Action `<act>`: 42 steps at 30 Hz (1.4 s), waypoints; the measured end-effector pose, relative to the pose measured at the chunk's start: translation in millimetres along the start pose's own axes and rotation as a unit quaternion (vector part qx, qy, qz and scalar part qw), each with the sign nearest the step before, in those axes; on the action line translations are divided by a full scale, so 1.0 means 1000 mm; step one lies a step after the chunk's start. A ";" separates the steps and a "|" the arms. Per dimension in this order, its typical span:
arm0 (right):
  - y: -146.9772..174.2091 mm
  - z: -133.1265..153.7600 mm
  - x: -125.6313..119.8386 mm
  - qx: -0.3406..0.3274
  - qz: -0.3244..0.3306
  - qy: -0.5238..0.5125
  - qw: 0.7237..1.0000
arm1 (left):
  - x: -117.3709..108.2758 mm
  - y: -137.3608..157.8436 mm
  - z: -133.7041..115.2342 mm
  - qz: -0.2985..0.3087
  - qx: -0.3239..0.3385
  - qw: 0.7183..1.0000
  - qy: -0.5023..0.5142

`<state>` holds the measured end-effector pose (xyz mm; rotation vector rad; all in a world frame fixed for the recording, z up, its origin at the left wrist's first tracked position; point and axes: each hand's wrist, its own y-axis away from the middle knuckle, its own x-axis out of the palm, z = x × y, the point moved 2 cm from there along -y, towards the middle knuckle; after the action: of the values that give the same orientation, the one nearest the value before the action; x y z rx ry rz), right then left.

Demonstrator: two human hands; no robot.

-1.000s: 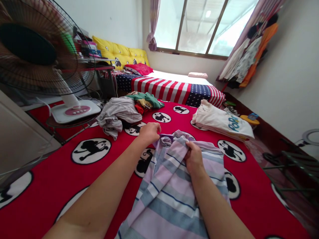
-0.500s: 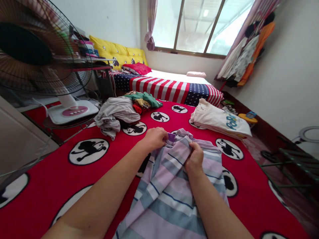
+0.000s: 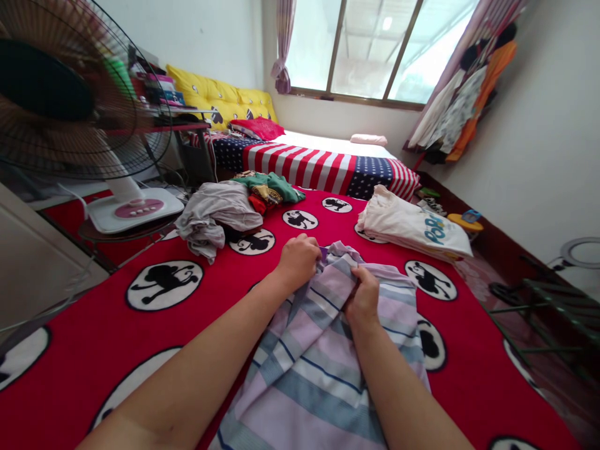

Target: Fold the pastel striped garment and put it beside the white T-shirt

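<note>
A striped shirt (image 3: 323, 387) in lilac, grey-blue and white with thin navy lines lies in front of me, bunched at its far end. My left hand (image 3: 299, 261) is closed on the upper left of the bunched part, beside a strip of purple cloth (image 3: 323, 252). The left fingertips are partly hidden behind the hand. My right hand (image 3: 364, 295) pinches a fold of the same shirt, thumb on top. Under the shirt spreads a red blanket (image 3: 225, 294) with black monkey figures in white ovals.
Rumpled grey clothing (image 3: 213, 212) and a green garment (image 3: 272, 187) lie at the far left. A stack of white shirts (image 3: 412, 225) is at the far right. A fan (image 3: 135, 209) stands left on a stool. Beyond is a bed with a flag-pattern cover (image 3: 309, 164).
My left hand has shifted slightly right and up along the shirt's edge, its fingers more curled. My right hand has moved slightly left, still gripping the fold.
</note>
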<state>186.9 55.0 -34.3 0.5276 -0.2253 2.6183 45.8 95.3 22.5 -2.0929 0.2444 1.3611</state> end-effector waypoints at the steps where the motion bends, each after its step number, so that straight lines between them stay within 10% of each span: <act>1: 0.002 0.002 0.001 0.004 0.002 -0.005 1.000 | -0.003 -0.001 0.000 -0.024 -0.024 0.999 0.035; 7: 0.015 0.011 0.010 0.014 0.056 0.036 0.998 | -0.003 -0.006 -0.005 0.059 -0.085 0.912 0.397; 12: 0.017 0.013 0.012 0.022 0.093 0.115 0.989 | 0.008 -0.005 -0.003 0.058 -0.037 0.909 0.410; 16: 0.014 0.026 0.007 -0.088 -0.002 0.145 0.985 | 0.010 -0.004 -0.004 0.030 0.001 0.917 0.398; 24: 0.017 0.041 0.010 -0.288 0.001 0.459 0.840 | 0.005 0.001 -0.017 -0.001 0.043 0.975 0.219; 33: -0.011 0.041 -0.009 -0.140 -0.041 0.248 0.958 | -0.005 -0.004 -0.010 0.088 0.010 0.957 0.277; 38: -0.012 0.046 -0.003 -0.009 -0.004 0.051 0.999 | 0.004 -0.007 -0.006 0.109 -0.091 0.886 0.442; 42: -0.010 0.048 0.002 0.001 0.063 0.016 0.998 | 0.016 -0.007 0.011 0.017 -0.244 0.824 0.511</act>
<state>205.5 52.5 10.7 0.4851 -0.2542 2.7476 47.7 110.0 8.7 -3.1009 0.3837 0.1481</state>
